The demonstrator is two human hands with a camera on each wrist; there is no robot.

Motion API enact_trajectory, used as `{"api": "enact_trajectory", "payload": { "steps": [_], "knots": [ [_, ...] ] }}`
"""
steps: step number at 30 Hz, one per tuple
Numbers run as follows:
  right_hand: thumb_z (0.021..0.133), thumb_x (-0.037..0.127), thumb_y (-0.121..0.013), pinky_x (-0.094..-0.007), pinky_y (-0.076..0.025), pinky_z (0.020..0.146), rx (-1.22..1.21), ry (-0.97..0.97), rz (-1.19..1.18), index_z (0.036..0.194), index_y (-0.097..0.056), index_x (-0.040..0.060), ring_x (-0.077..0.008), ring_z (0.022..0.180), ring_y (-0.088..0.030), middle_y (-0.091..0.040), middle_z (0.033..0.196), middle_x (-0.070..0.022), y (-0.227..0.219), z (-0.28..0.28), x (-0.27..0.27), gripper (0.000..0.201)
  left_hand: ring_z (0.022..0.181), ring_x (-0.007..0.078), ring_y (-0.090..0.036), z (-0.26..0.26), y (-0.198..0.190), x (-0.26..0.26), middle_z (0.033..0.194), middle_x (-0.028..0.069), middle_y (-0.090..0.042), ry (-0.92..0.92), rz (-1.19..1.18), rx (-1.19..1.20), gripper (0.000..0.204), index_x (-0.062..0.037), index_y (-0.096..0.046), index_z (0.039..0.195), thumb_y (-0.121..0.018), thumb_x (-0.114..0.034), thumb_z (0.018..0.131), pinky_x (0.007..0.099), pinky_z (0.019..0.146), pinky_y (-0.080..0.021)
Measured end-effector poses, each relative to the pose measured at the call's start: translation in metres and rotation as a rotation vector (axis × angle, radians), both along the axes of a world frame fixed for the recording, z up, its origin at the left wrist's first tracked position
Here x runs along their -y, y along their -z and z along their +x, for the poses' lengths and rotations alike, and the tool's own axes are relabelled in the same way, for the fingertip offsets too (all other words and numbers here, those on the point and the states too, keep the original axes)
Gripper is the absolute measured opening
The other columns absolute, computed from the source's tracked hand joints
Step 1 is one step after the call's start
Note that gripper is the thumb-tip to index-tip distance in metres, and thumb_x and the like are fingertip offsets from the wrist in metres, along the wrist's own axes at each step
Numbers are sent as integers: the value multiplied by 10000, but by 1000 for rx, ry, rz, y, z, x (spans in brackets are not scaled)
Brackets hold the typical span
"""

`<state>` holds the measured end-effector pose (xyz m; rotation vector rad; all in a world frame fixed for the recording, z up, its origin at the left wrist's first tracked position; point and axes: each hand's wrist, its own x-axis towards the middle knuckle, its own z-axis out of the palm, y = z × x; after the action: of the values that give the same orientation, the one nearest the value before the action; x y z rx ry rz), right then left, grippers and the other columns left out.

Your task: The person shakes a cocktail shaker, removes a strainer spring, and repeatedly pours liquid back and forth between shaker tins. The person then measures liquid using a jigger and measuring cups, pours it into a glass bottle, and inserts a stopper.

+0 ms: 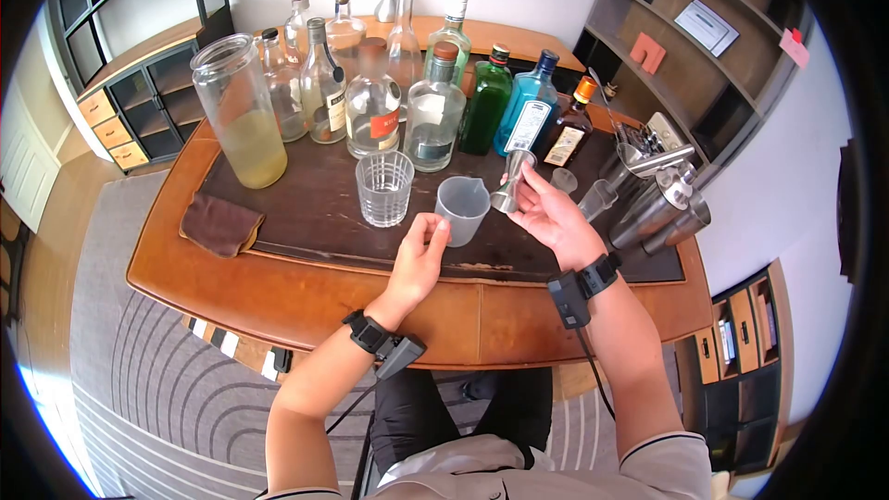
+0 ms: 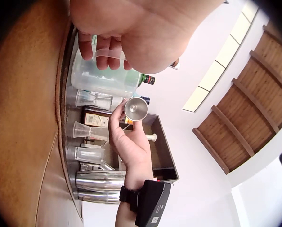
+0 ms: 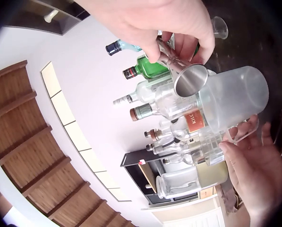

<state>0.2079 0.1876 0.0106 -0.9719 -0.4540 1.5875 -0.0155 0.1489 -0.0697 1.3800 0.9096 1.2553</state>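
My left hand [image 1: 419, 261] grips the handle of a frosted plastic measuring jug [image 1: 466, 208] with a pouring lip, near the front of the dark desk mat. To its right, my right hand [image 1: 557, 220] holds a steel double-ended jigger [image 1: 511, 183] between thumb and fingers. The jigger tilts close beside the jug's rim; in the right wrist view, the mouth of the jigger [image 3: 192, 81] shows bare metal inside. The jug [image 3: 235, 99] looks empty there. Just left of the jug stands a cut-glass tumbler [image 1: 384, 190].
Several bottles stand behind, among them a green bottle [image 1: 485, 102] and a blue bottle [image 1: 528, 106]. A tall glass jar [image 1: 243, 116] of cloudy yellow liquid and a folded brown cloth [image 1: 220, 222] are at left. Steel shakers [image 1: 653, 208] and small clear measures [image 1: 597, 199] crowd the right.
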Motion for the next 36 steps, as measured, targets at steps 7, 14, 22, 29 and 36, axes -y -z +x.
{"api": "enact_trajectory", "payload": {
  "steps": [7, 14, 22, 29, 36],
  "knots": [
    [955, 248, -719, -398, -544, 957, -87, -3, 24, 1112, -632, 61, -216, 1033, -669, -693, 1061, -110, 4, 5, -8, 259, 929, 84, -557, 0, 2, -1, 963, 1, -605, 4, -3, 13, 271, -58, -557, 1103, -500, -323, 1082, 274, 833, -463],
    [999, 176, -645, -382, -576, 963, -177, 2, 38, 1094, -612, 34, -228, 1045, -668, -667, 1060, -115, 4, 10, -16, 173, 880, 113, -580, 2, -2, 1, 913, 39, -631, -27, -18, 48, 229, -5, -552, 1053, -525, -231, 1070, 285, 833, -480],
    [1004, 135, -626, -393, -599, 961, -236, 13, 18, 1110, -584, -4, -264, 1048, -666, -647, 1080, -153, 3, 14, -27, 180, 912, 118, -596, 1, -3, 0, 946, 50, -649, -16, -27, 55, 233, -2, -563, 1066, -541, -234, 1063, 285, 858, -484],
    [1008, 131, -619, -386, -617, 925, -295, -3, 19, 1121, -589, -19, -272, 1032, -673, -652, 1093, -167, 2, 18, -27, 190, 935, 130, -610, 1, -3, 1, 971, 63, -661, -12, -30, 48, 237, 3, -565, 1080, -548, -233, 1059, 294, 871, -488],
    [1009, 143, -620, -383, -618, 914, -327, -28, 7, 1116, -606, -21, -269, 1027, -676, -660, 1101, -158, -2, 22, -26, 196, 841, 76, -516, 2, -1, 0, 922, -2, -596, -9, 10, 39, 219, -54, -555, 1093, -517, -269, 1076, 244, 766, -452]
  ]
}}
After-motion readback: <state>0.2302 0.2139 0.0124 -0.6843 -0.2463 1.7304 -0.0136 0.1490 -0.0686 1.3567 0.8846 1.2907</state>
